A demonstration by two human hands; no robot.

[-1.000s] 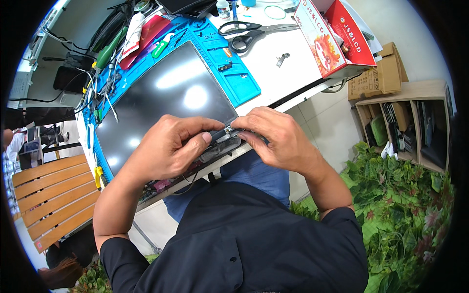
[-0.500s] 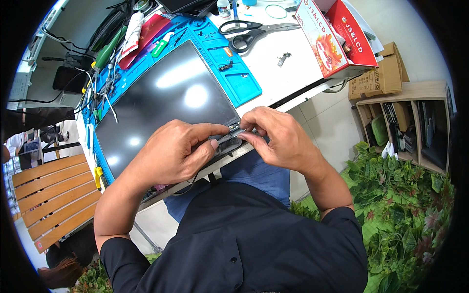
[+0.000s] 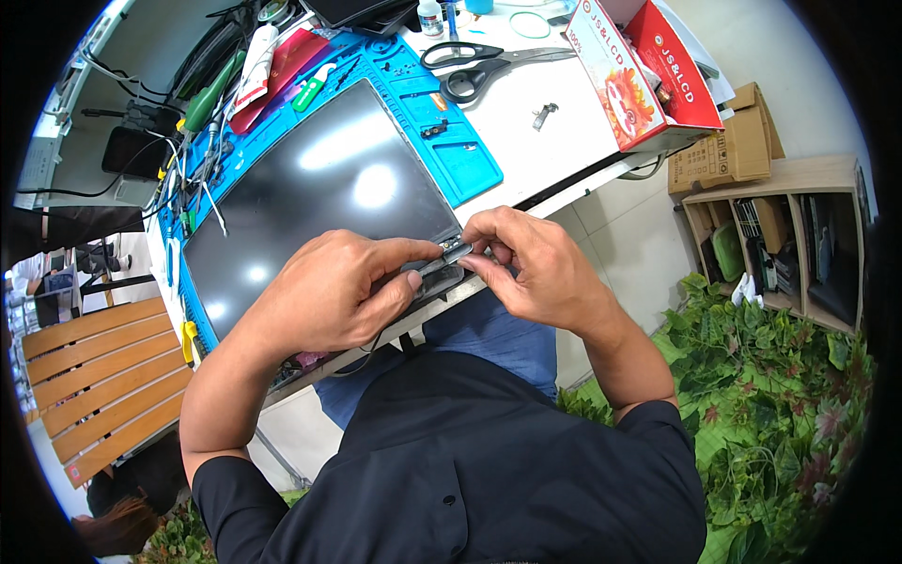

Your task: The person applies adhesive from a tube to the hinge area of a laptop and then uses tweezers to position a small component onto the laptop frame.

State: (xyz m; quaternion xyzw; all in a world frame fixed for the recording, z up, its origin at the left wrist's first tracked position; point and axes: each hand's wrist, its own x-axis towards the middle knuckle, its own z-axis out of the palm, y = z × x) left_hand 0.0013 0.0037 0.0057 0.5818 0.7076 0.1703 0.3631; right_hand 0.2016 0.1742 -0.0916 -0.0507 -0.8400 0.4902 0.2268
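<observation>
Nearest to us is our black shirt (image 3: 404,442), with blue jeans (image 3: 512,338) just past it. Above the jeans, at the near edge of the table, our two hands come close together. Our left hand (image 3: 352,287) pinches a thin dark strip (image 3: 456,254) with its thumb and pointing finger, and we cannot see the tips of its other fingers. Our right hand (image 3: 528,261) pinches the right end of the same strip, its fingers curled in. The strip is by the near right corner of a big, shiny dark screen (image 3: 310,188). The screen lies flat on a blue mat (image 3: 481,169), and our left hand hides some of its near edge. Off to the left we see a wooden bench (image 3: 108,371) with slats, and off to the right are lots of green leaves (image 3: 733,367). Farther away on the white table (image 3: 512,132) we find a small black bit (image 3: 543,116), then black scissors (image 3: 474,75), with a red and white box (image 3: 615,89) to their right. A small white bottle (image 3: 429,17) stands far back. Past the leaves, on the right, a brown box (image 3: 719,155) sits by a wooden shelf (image 3: 789,186).
</observation>
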